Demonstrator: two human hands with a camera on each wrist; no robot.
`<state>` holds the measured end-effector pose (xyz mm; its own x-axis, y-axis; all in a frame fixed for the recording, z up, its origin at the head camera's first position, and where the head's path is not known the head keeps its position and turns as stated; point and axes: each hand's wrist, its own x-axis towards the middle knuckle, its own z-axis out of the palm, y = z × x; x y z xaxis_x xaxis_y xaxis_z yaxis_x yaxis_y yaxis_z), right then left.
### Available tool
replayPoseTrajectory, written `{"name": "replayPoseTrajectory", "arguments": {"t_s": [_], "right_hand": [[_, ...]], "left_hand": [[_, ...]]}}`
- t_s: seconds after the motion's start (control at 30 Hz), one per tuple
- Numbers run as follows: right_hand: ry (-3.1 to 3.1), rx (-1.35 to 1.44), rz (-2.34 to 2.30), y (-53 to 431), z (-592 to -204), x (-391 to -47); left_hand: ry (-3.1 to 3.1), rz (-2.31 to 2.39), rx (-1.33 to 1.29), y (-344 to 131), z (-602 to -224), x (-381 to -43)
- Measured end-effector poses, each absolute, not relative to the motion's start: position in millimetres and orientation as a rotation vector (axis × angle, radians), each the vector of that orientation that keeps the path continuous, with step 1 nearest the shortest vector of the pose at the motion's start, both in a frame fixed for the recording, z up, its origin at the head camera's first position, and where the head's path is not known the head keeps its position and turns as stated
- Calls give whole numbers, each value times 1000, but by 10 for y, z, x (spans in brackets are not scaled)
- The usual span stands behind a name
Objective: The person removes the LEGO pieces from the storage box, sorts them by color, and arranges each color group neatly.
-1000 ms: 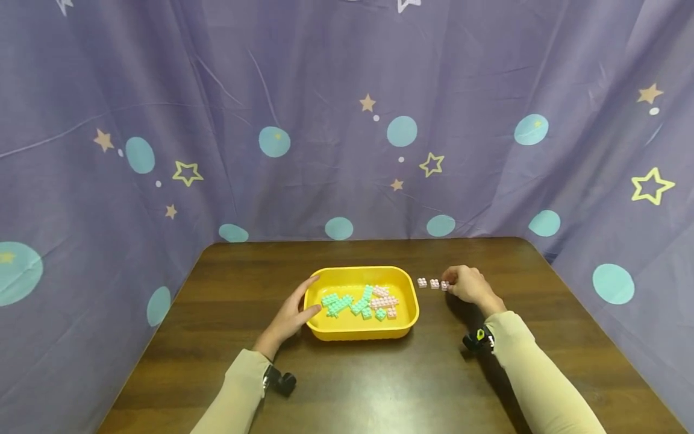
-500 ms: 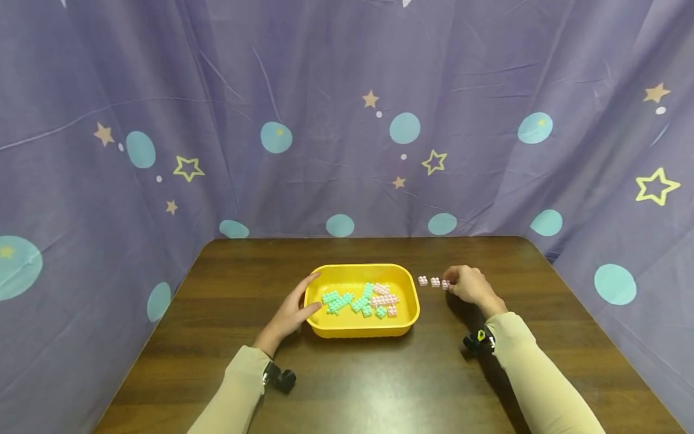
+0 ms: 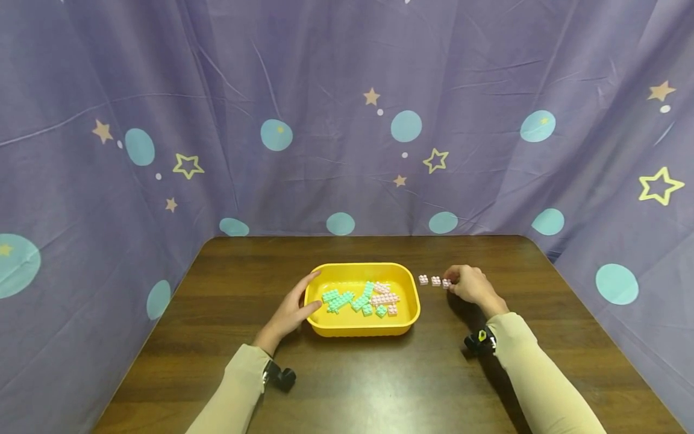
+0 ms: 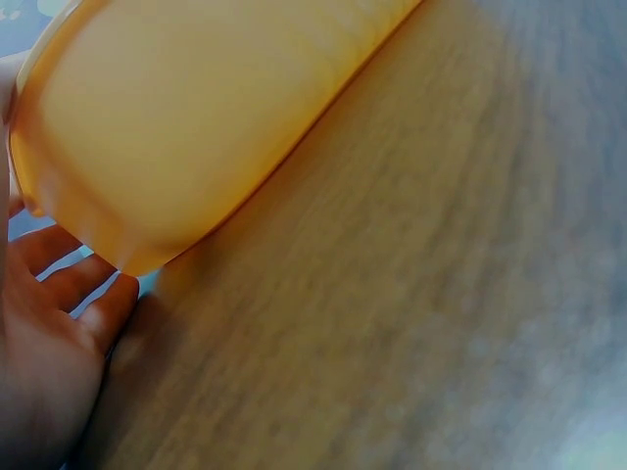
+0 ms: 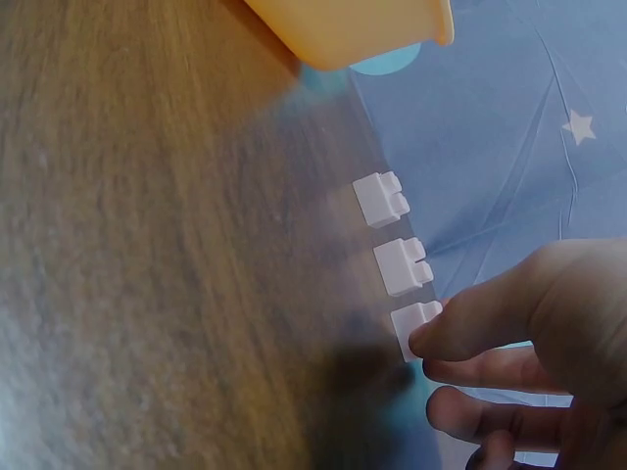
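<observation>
A yellow plastic tray [image 3: 362, 330] holds several mint green and pink toy building bricks. My left hand [image 3: 286, 314] grips its left end, thumb at the near rim and fingers along the far side; the left wrist view shows fingers against the tray's outer wall [image 4: 196, 127]. To the right of the tray, three small pink square bricks stand in a row. My right hand [image 3: 473, 286] pinches the rightmost pink brick [image 5: 411, 328] between thumb and finger, partly covering it. The middle brick [image 5: 403, 266] and the left brick [image 5: 380, 200] stand just beside it with small gaps.
Inside the tray, mint green bricks [image 3: 340, 301] lie mostly left and centre, with pink bricks [image 3: 385, 299] on the right. The dark wooden table [image 3: 358, 386] ends at a purple patterned curtain [image 3: 325, 181] behind. Each wrist wears a small black camera.
The head view has shifted slightly, so the table sits a little higher. Both hands, the tray and the bricks keep their places.
</observation>
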<state>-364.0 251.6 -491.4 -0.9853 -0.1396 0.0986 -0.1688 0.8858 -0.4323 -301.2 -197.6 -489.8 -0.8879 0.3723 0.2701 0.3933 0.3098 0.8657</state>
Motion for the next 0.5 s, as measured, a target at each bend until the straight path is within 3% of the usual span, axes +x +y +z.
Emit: {"name": "replayPoseTrajectory", "arguments": {"t_s": [0.5], "right_hand": [[-2943,316,720,2579,-4801,-3613]], "left_hand": [[-2507,-1705,-767,-1982,-4899,-3016]]}}
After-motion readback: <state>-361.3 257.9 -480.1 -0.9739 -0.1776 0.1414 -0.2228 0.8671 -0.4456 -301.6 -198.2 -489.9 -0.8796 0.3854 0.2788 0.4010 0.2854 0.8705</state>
